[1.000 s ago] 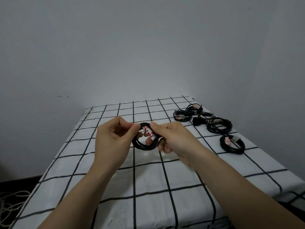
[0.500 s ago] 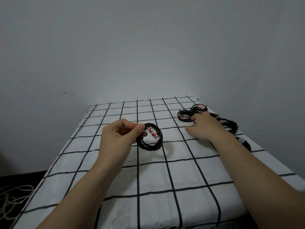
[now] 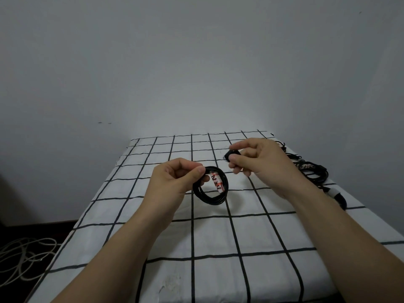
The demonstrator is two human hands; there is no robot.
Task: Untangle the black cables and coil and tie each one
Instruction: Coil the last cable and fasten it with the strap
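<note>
Left hand (image 3: pixel 175 180): grip pinched on coiled black cable (image 3: pixel 209 199), centre frame.
Right hand (image 3: pixel 262 162): grip curled round small black piece (image 3: pixel 231 154), upper right of centre.

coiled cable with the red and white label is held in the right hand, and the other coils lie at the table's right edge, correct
Not quite. In the head view the left hand pinches the coiled cable, not the right hand, which holds a small black piece. The other coils do lie at the table's right edge.
</note>
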